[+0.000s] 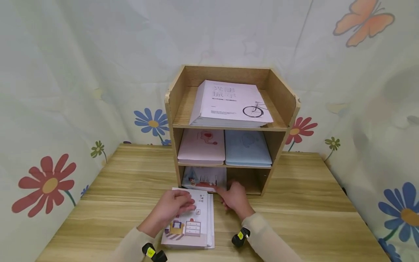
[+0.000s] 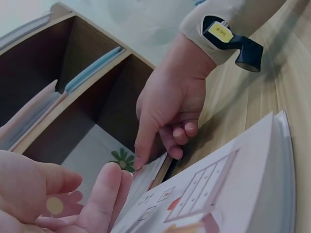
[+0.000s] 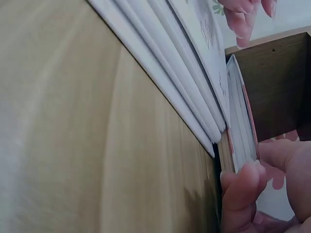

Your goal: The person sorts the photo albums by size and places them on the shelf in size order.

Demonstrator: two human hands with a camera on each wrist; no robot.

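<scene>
A stack of thin books (image 1: 186,238) lies on the table in front of the shelf, the top cover showing drawn furniture. Over this stack hovers my left hand (image 1: 173,206), fingers loosely bent and holding nothing. An illustrated book (image 1: 204,178) lies flat in the shelf's lower left compartment. At its front right corner, my right hand (image 1: 236,198) pinches the book, thumb on the cover and a fingertip at the edge (image 3: 243,187). In the left wrist view the right hand's other fingers (image 2: 179,138) curl below the thumb.
The wooden shelf (image 1: 291,112) stands at the table's back. A thick white book block (image 1: 232,102) lies on top. Pink booklets (image 1: 201,145) and blue booklets (image 1: 247,147) fill the middle tier side by side. A flower-printed curtain (image 1: 98,72) surrounds the table (image 1: 304,211).
</scene>
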